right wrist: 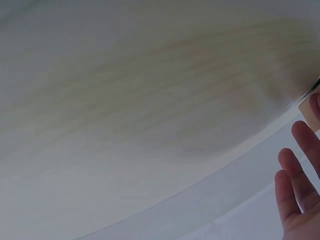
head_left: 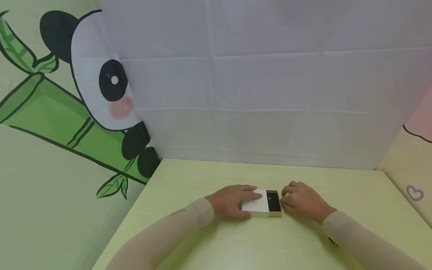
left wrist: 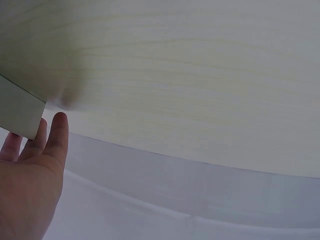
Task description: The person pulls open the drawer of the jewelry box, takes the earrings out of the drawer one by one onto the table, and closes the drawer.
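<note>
A small white box [head_left: 255, 207] lies on the table, its tan inner tray [head_left: 275, 214] sticking out at the right end with a black insert [head_left: 273, 201] inside. My left hand [head_left: 233, 200] grips the white outer part, thumb along the near side and fingers across the top. In the left wrist view, the fingers of the left hand [left wrist: 37, 165] show behind a corner of the box [left wrist: 20, 107]. At the tray's outer end, my right hand [head_left: 302, 200] pinches with thumb and index finger. In the right wrist view, a fingertip overlaps the tan tray [right wrist: 307, 112]; the other fingers [right wrist: 295, 180] are loosely extended.
The pale wood-grain table [head_left: 216, 247] runs back to a creased white sheet [head_left: 256, 82]. A panda-and-bamboo picture [head_left: 98, 86] covers the left wall. On the right stands a cream and pink panel [head_left: 408, 165] with a heart.
</note>
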Demonstrator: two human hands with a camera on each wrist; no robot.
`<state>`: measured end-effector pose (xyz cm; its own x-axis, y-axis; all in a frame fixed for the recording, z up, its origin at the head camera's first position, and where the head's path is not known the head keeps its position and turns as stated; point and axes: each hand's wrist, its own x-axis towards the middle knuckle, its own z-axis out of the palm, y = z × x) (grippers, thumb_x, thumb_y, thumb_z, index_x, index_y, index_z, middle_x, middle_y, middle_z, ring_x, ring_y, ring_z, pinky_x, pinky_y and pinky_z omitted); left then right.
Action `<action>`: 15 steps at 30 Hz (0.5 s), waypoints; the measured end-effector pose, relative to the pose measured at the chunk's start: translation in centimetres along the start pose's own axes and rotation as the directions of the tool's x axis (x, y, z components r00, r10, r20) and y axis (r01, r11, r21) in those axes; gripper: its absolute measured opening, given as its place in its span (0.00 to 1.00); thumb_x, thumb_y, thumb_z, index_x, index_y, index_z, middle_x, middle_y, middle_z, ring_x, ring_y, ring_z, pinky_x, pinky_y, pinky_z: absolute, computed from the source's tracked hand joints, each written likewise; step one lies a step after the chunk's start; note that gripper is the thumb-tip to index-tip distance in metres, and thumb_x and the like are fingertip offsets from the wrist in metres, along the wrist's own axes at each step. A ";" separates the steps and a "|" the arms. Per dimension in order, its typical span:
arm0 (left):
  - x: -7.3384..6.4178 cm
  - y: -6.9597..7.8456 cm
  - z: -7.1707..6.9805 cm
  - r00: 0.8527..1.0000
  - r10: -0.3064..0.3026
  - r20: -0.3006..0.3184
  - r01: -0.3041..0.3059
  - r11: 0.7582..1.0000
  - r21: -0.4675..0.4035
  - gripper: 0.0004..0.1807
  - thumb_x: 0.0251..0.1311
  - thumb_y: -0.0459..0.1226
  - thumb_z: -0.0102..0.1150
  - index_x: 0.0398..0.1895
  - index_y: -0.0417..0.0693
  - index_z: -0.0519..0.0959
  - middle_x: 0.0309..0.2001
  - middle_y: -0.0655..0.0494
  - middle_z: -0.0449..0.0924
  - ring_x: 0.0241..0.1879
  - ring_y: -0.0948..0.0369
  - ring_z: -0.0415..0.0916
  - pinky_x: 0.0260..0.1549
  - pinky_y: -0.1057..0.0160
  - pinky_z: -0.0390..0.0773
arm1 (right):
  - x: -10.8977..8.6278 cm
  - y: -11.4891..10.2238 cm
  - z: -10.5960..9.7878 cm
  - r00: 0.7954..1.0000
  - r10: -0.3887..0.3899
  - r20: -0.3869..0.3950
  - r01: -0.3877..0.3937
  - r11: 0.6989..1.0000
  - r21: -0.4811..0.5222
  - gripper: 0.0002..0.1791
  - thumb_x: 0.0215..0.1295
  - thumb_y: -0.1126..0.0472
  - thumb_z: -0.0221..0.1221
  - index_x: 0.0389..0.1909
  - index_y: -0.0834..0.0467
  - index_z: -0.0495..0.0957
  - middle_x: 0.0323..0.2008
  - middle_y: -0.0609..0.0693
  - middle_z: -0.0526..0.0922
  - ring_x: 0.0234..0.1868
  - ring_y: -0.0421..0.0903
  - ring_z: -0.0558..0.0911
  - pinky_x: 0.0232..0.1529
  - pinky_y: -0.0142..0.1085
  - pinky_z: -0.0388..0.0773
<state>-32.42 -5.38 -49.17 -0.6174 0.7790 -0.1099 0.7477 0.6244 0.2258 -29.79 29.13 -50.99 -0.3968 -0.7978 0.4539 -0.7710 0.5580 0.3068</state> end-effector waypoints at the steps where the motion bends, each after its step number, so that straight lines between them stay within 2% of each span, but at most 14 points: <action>1: -0.1 -0.1 0.0 1.000 0.004 -0.002 -0.004 1.000 0.000 0.44 0.75 0.59 0.69 0.93 0.78 0.69 0.95 0.63 0.66 0.91 0.55 0.71 0.86 0.52 0.77 | 0.0 -0.1 -0.1 1.000 0.005 -0.002 -0.005 1.000 0.002 0.10 0.56 0.61 0.87 0.33 0.44 0.97 0.38 0.43 0.95 0.41 0.46 0.88 0.45 0.42 0.91; 7: -0.6 -0.3 -0.1 1.000 0.019 -0.002 -0.019 1.000 0.004 0.44 0.75 0.60 0.69 0.93 0.78 0.69 0.95 0.62 0.66 0.91 0.54 0.72 0.86 0.51 0.77 | -0.3 -0.6 -0.6 0.999 0.041 0.003 -0.041 0.999 0.003 0.10 0.57 0.62 0.87 0.34 0.44 0.97 0.39 0.43 0.95 0.42 0.46 0.88 0.44 0.42 0.90; 15: -1.5 -0.3 -0.3 1.000 0.025 0.007 -0.024 1.000 -0.009 0.44 0.75 0.59 0.68 0.93 0.78 0.69 0.95 0.62 0.66 0.91 0.54 0.71 0.87 0.50 0.77 | -0.5 -1.3 -1.1 0.999 0.038 -0.025 -0.038 0.999 -0.013 0.12 0.53 0.62 0.87 0.32 0.44 0.96 0.37 0.43 0.95 0.40 0.46 0.88 0.43 0.41 0.89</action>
<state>-31.81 -6.77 -48.80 -0.5970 0.7945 -0.1114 0.7605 0.6047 0.2367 -28.05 29.05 -50.65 -0.4130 -0.7703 0.4858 -0.7488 0.5908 0.3003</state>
